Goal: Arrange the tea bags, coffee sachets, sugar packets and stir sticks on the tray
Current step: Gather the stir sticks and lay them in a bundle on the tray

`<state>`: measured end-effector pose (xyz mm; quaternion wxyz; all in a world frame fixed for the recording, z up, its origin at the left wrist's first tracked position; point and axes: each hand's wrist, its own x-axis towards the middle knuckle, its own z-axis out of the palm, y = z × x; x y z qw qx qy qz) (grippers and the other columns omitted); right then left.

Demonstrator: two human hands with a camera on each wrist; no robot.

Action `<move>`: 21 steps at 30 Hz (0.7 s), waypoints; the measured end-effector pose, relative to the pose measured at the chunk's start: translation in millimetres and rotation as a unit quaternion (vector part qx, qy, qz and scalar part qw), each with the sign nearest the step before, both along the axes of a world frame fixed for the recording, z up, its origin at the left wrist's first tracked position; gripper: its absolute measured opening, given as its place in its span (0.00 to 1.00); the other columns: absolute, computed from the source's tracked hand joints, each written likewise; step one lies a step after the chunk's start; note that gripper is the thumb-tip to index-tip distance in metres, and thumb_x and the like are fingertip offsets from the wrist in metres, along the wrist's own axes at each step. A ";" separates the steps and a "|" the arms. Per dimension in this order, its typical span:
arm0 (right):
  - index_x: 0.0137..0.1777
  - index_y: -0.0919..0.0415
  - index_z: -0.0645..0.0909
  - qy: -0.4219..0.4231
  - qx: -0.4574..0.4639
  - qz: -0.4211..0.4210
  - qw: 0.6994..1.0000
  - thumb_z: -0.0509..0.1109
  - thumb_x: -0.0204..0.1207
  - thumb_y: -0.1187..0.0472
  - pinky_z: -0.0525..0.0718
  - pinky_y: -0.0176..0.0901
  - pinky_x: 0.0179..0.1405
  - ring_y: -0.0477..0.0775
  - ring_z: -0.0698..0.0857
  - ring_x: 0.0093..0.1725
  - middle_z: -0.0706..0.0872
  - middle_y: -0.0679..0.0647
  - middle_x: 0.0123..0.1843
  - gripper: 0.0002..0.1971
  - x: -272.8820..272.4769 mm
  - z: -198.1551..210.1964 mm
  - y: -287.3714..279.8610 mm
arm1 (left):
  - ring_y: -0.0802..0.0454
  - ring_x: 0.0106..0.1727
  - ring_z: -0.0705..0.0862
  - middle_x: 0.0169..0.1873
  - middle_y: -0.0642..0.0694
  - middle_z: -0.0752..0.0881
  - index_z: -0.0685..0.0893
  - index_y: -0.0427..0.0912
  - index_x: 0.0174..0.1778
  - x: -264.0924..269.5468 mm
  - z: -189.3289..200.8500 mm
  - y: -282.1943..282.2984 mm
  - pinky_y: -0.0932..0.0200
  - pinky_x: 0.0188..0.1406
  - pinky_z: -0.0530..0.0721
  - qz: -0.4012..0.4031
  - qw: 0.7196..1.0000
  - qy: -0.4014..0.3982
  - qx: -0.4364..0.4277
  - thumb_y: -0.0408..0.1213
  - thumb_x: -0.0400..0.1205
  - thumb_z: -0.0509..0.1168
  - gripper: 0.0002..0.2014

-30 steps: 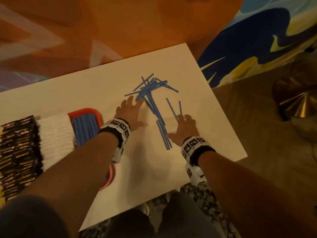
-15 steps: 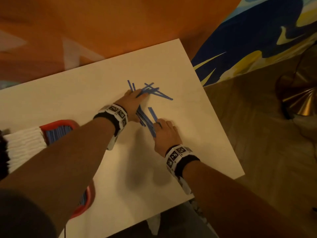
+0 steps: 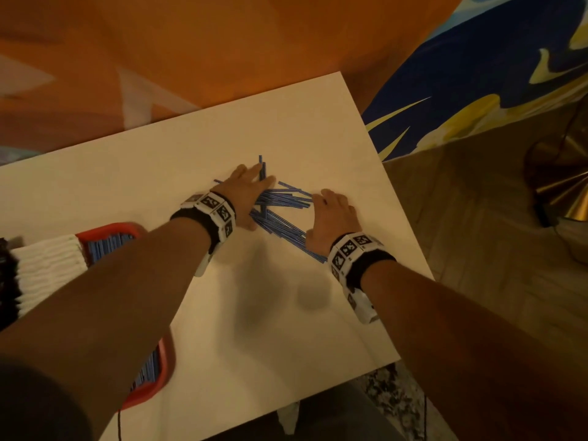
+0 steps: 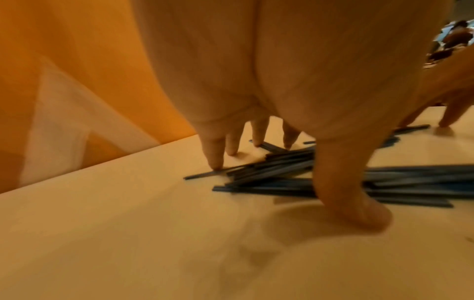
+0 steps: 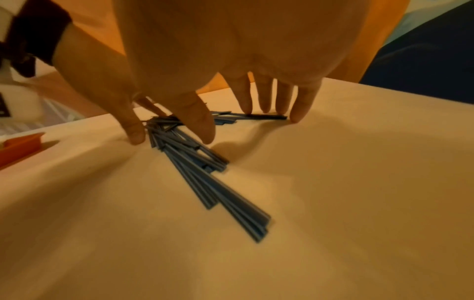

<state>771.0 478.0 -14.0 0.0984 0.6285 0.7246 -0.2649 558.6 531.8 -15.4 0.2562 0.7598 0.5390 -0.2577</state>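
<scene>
1. The left hand point(image 3: 246, 194) and the right hand point(image 3: 331, 218), fingers straight, press fingertips on the bench point(image 3: 270, 329), enclosing the blue stir sticks point(image 3: 280, 214).
2. The red tray point(image 3: 165, 361), left of the sticks, holds more sticks and white packets point(image 3: 47, 268).

Stir sticks point(image 3: 280, 211) now bunched between hands.

The loose stir sticks point(image 3: 280, 214) lie in a heap at the middle of the counter point(image 3: 254, 329), between the left hand point(image 3: 246, 195) at 9 o'clock and the right hand point(image 3: 331, 218) at 3 o'clock, both touching them. The tray point(image 3: 165, 364) sits at 8 o'clock, holding more sticks point(image 3: 108, 246) with packets point(image 3: 47, 268) on their left
</scene>
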 end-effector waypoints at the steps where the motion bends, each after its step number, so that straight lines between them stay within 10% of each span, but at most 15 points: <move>1: 0.82 0.58 0.60 -0.005 0.005 0.017 1.000 0.75 0.71 0.49 0.63 0.57 0.78 0.61 0.60 0.80 0.61 0.56 0.82 0.42 -1.3 -2.1 -2.4 | 0.37 0.88 0.44 0.88 0.44 0.42 0.47 0.52 0.89 1.2 -0.6 -4.0 0.38 0.85 0.57 -0.001 1.000 -0.003 0.001 0.45 0.74 0.80 0.55; 8: 0.71 0.55 0.74 0.043 -0.005 0.094 0.995 0.75 0.69 0.62 0.72 0.51 0.67 0.58 0.71 0.67 0.74 0.54 0.67 0.29 -10.8 -11.3 -25.6 | 0.41 0.69 0.71 0.67 0.42 0.76 0.77 0.44 0.74 -3.4 -0.1 -39.1 0.45 0.58 0.81 -0.017 0.996 -0.008 0.089 0.42 0.84 0.68 0.22; 14: 0.70 0.53 0.73 0.048 0.009 0.035 0.998 0.71 0.73 0.51 0.75 0.53 0.65 0.57 0.72 0.66 0.74 0.52 0.66 0.25 -5.5 -6.3 -39.4 | 0.42 0.85 0.58 0.85 0.43 0.60 0.60 0.46 0.86 0.5 -3.4 -52.3 0.45 0.81 0.62 -0.055 0.995 -0.057 0.057 0.42 0.79 0.75 0.42; 21: 0.66 0.56 0.80 0.101 -0.047 0.065 0.992 0.72 0.76 0.66 0.82 0.52 0.58 0.59 0.80 0.60 0.80 0.56 0.60 0.18 -8.0 -16.5 -49.4 | 0.42 0.67 0.75 0.67 0.45 0.79 0.75 0.46 0.77 27.3 3.8 -75.9 0.49 0.61 0.77 -0.103 0.990 -0.064 0.069 0.28 0.85 0.60 0.23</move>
